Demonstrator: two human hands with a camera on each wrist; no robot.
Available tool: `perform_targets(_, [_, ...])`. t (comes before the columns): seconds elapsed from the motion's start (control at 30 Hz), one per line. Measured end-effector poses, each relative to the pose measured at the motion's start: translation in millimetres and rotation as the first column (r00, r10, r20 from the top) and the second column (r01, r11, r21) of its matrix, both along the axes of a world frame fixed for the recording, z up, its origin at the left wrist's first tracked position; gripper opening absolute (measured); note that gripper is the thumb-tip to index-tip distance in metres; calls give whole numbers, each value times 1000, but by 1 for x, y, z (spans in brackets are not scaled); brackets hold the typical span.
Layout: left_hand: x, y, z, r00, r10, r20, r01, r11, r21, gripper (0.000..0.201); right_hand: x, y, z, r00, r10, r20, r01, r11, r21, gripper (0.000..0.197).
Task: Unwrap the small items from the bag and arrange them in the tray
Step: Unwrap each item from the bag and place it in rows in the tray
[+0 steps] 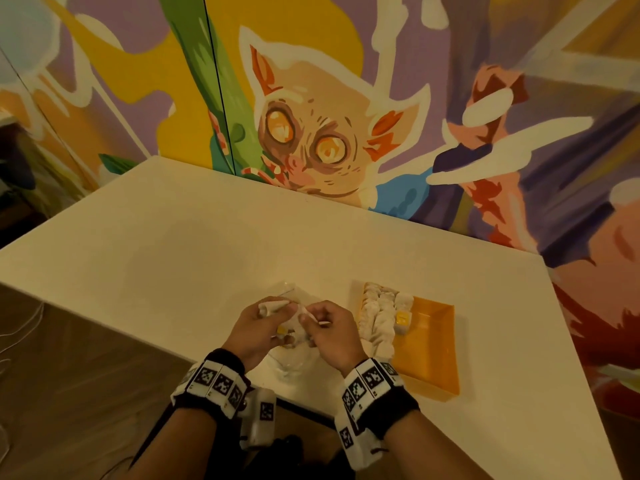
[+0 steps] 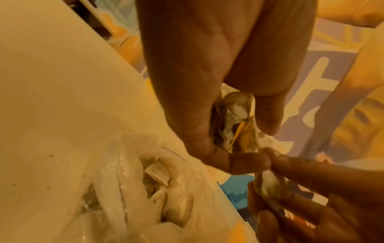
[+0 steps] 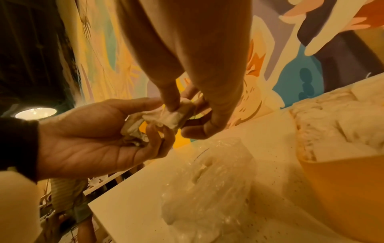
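From the head view we look forward and down over the white table (image 1: 242, 237), with the painted wall (image 1: 311, 98) behind it and the orange tray (image 1: 433, 341) right of the hands. The left wrist view sits very close under the left hand (image 2: 207, 82), facing along its fingers toward the wall, the clear bag (image 2: 135, 189) just below. The right wrist view looks along the right hand (image 3: 203, 74) from equally near. All three views share the hands, the bag and the table beside the tray.

We see the wide bare far half of the white table (image 1: 194, 233), crinkled clear plastic bag (image 3: 207, 177) below our hands, orange plastic tray (image 1: 434, 344) blocking the right.
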State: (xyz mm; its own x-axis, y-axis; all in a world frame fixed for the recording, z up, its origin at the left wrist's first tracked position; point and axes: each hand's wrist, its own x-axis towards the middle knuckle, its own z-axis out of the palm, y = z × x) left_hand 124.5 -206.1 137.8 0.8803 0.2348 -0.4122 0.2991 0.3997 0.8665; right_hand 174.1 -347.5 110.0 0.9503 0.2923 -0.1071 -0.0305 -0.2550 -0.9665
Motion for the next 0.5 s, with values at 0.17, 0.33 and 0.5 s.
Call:
perform_targets(0.17, [-2, -14, 5, 995, -58, 83, 35, 966, 254, 15, -11, -17, 6, 997, -60, 44, 56, 996, 73, 5])
perform_targets(0.33, [1, -21, 26, 969, -201, 141, 84, 810, 580, 2, -21, -41, 14, 991, -32, 130, 25, 998, 50, 10])
perform_targets(0.5, [5, -35, 50, 901, -424, 94, 186, 571, 799, 4, -25, -62, 28, 982, 20, 190, -10, 998, -57, 12])
